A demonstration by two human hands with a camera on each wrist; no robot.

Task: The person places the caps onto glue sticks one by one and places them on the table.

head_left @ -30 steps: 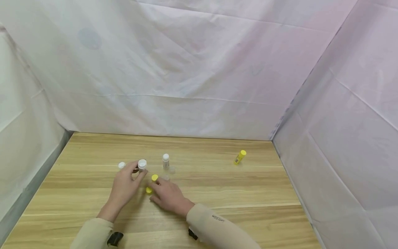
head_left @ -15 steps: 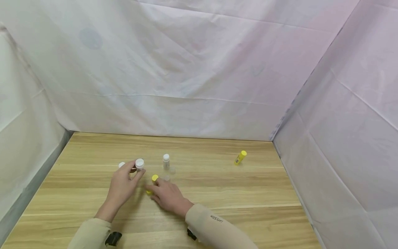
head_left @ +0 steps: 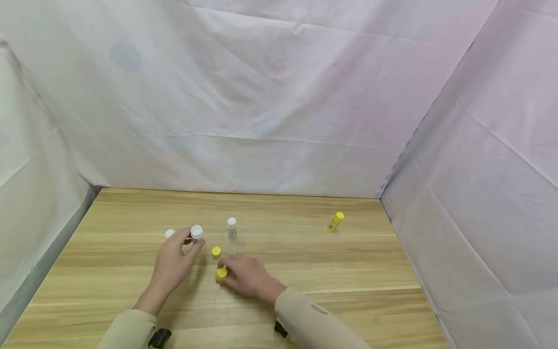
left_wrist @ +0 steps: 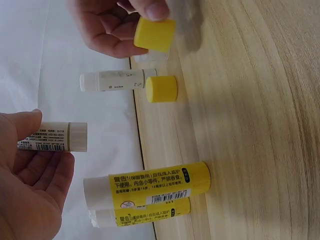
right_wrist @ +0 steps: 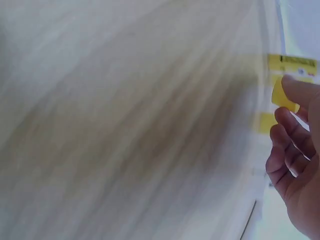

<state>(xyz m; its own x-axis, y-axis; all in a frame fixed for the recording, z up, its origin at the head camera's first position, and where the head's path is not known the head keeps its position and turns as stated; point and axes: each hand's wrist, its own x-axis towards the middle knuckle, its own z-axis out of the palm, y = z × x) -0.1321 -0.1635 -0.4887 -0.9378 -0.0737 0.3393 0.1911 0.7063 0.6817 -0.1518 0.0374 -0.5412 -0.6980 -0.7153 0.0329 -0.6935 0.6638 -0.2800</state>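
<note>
My left hand [head_left: 171, 261] grips a white glue stick [left_wrist: 52, 136] upright, its white end up in the head view. Between thumb and fingers of my right hand [head_left: 250, 275] is a yellow cap [left_wrist: 154, 34], pinched above the wood. A second yellow cap [head_left: 216, 252] stands on the table just beyond that hand. Beside my left hand two yellow glue sticks [left_wrist: 150, 185] stand uncapped, white ends showing; the hand mostly hides them in the head view. Another white glue stick [head_left: 232, 227] is upright behind the loose cap.
Clear caps [head_left: 241, 240] lie on the wooden table [head_left: 348, 291] near the standing white glue stick. Far to the right, a yellow glue stick [head_left: 335, 222] with a yellow top stands alone. White cloth [head_left: 261, 97] hangs around the table's back and sides.
My right hand has taken hold of the nearer yellow cap and drawn it to the right. The left hand has shifted slightly left, still holding the white glue stick.
</note>
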